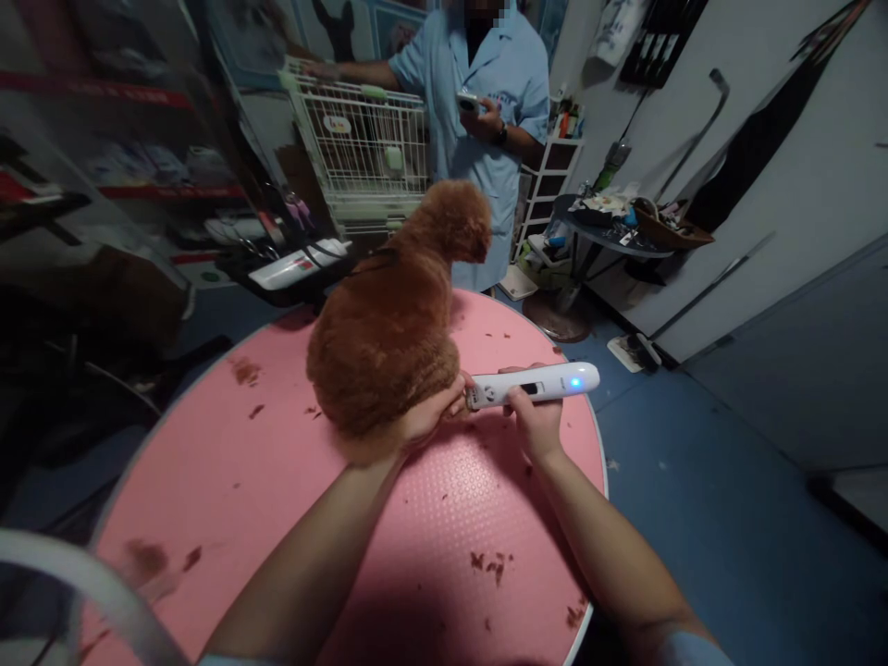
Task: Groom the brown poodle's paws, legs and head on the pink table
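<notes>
Right grip (538, 418) clasps clipper (553, 385), left grip (426, 416) holds paw (455, 410), beside dog (388, 319); sudden dog jerk could cause nick.

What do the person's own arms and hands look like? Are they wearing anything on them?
Both the left hand and the right hand are bare, with no gloves. No watch or bracelet shows on either wrist. The forearms are bare too. At the bottom edge, you can just see bits of light blue sleeves. Any small rings are too hard to tell.
</notes>
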The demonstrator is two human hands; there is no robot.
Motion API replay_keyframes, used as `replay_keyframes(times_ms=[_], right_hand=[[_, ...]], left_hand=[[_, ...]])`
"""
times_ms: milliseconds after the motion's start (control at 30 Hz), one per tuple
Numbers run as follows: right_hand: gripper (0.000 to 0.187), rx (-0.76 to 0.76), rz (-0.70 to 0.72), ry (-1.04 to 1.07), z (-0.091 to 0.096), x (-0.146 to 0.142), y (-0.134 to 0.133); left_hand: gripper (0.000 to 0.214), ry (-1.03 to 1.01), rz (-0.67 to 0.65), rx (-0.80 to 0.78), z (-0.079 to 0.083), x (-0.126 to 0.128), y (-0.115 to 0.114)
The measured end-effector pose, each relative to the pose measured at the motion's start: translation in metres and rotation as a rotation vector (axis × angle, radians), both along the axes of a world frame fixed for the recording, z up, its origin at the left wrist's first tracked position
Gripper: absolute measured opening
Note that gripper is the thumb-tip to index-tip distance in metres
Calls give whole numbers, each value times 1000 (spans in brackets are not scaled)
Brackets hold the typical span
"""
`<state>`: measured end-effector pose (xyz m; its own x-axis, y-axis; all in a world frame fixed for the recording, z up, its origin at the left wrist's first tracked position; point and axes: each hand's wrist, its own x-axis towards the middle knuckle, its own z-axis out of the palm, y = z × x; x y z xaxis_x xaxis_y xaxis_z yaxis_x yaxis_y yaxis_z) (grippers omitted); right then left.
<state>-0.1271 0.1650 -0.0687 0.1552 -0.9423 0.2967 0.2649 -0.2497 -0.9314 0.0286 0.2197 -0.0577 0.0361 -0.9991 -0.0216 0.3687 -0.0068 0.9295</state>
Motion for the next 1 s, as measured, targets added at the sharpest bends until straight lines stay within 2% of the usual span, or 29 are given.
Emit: replay_keyframes(times_ms=[100, 233, 367, 533, 667, 767, 900, 1000], right_hand=[[22, 59, -7, -45, -6, -1, -2], [27, 215, 91, -157, -6, -1, -8], [33, 342, 18, -201, -2, -5, -20], [41, 302, 133, -86, -2, -13, -27], [45, 320, 151, -79, 0, -16, -27], [45, 317, 143, -37, 2, -15, -26], [46, 214, 81, 4, 5, -10, -13], [49, 122, 101, 39, 8, -7, 4]], left_hand=[[37, 20, 33, 16, -2, -1, 0], [35, -27, 71, 11, -3, -1, 1], [35, -140, 134, 17, -6, 1, 0], [31, -237, 158, 25, -15, 7, -3], [27, -232, 207, 18, -20, 9, -2], [26, -255, 191, 7, -17, 7, -2], [32, -296, 147, -32, -5, 3, -2], [36, -285, 56, -9, -3, 5, -2]])
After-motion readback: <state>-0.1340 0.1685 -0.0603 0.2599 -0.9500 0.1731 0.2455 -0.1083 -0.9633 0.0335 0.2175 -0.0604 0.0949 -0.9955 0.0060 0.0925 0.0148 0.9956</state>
